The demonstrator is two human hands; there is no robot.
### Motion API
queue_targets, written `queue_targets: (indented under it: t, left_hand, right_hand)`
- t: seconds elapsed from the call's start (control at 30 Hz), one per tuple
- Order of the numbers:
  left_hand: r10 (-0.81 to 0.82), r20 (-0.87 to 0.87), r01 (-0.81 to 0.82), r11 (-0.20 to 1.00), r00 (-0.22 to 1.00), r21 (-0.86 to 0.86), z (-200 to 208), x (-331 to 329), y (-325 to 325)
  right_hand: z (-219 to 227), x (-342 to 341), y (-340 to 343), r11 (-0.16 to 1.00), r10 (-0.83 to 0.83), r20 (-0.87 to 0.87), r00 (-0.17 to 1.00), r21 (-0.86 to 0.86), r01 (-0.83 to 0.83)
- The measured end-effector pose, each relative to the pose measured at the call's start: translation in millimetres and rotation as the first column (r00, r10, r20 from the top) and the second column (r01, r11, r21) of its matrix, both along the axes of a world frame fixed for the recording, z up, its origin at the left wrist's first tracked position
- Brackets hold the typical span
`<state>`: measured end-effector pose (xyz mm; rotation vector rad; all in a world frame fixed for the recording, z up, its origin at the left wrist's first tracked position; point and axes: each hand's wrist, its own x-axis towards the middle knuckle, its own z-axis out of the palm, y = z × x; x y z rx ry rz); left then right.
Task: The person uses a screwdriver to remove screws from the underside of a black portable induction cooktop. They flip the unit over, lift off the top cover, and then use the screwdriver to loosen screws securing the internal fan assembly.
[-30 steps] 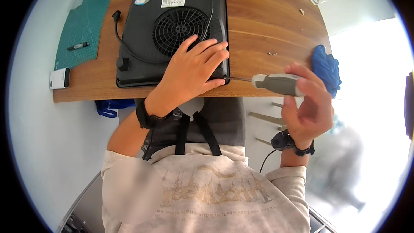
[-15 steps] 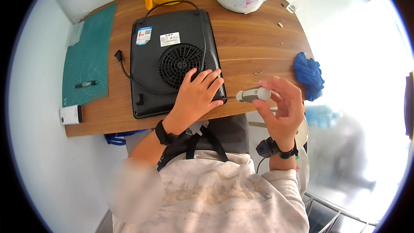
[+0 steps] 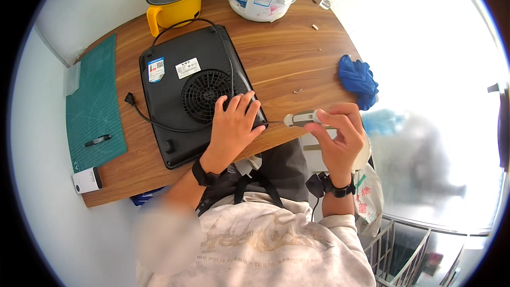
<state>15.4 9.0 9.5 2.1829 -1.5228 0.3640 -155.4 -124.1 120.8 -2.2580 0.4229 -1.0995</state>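
A black induction cooker (image 3: 167, 95) lies upside down, its round fan grille and two stickers facing up. My left hand (image 3: 234, 122) lies spread over its near right part, fingers apart, beside the grille. The thumb is at the cooker's right edge. In my right hand (image 3: 342, 141) is a screwdriver (image 3: 303, 118) with a grey and white handle, held by thumb and fingers. Its thin shaft points left at the cooker's near right corner, close to my left thumb; the tip's exact contact cannot be made out. A black power cord (image 3: 179, 129) loops over the cooker.
A green cutting mat (image 3: 93, 106) with a pen (image 3: 98, 140) lies at left, near a white power bank (image 3: 87, 180). Behind the cooker stand a yellow pot (image 3: 178, 13) and a white rice cooker (image 3: 263, 5). A blue cloth (image 3: 357, 79) sits at the right edge; small bits (image 3: 297, 91) lie on the table.
The view has turned, so the table things appear shifted left and tilted. My right-hand fingers have closed further around the screwdriver handle. My left hand stays on the cooker.
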Motion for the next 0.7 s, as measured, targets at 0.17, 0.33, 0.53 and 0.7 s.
queue_targets:
  t: [0.17,0.33,0.53,0.7]
  left_hand:
    - [-0.007,0.007,0.007,0.999,1.000,-0.034,3,0,-3]
    - [0.000,0.005,0.000,0.999,1.000,-0.038,-2,0,-2]
    - [-0.033,0.073,0.033,0.999,0.997,-0.005,4,-2,-3]
    - [-0.044,0.092,0.043,0.999,0.995,0.012,5,-3,0]
  right_hand:
    - [4,3,-3,0.997,0.064,-0.010,0.998,0.040,-0.064]
    - [14,14,-8,0.975,0.112,0.048,0.993,0.186,-0.119]
    - [6,11,-33,0.968,0.212,0.034,0.977,0.128,-0.215]
    - [2,14,-36,0.941,0.320,0.088,0.943,0.084,-0.328]
